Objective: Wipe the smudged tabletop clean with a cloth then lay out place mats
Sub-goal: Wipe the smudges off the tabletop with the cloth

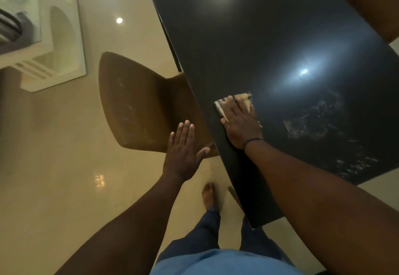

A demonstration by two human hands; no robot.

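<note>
No readable text or brand anywhere, frame is blurry

Far left: white shelf unit (54, 43) on glossy cream floor (64, 177), ceiling lights mirrored in it. Wide bare floor between unit and chair

Brown chair (140, 104) sits at the desk's left edge, its right side tucked under the desk edge

Left hand (183, 153) hovers flat over the chair's near corner, off the desk, holding nothing; fingers (183, 132) straight and together, thumb splayed right

Bare foot (208, 197) and blue trouser legs on the floor just by the desk's near-left edge

Desk (248, 37): dark, glossy, runs diagonally; near corner at bottom centre, left edge running up toward top centre. Far half is bare apart from light glare

Right hand (239, 123) presses palm-down on the cloth (245, 99), close to the left edge. Fingers flat and extended on top of it, not curled around it. Cloth is tan with a striped end, sticking out past the fingertips and on the left side. Dark band on the wrist

Whitish smudge (313, 121) on the desk right of the hand, near but apart from the cloth; fainter streaks further right toward the near edge

Second brown chair (367, 4) top right, at the far-right edge
</note>
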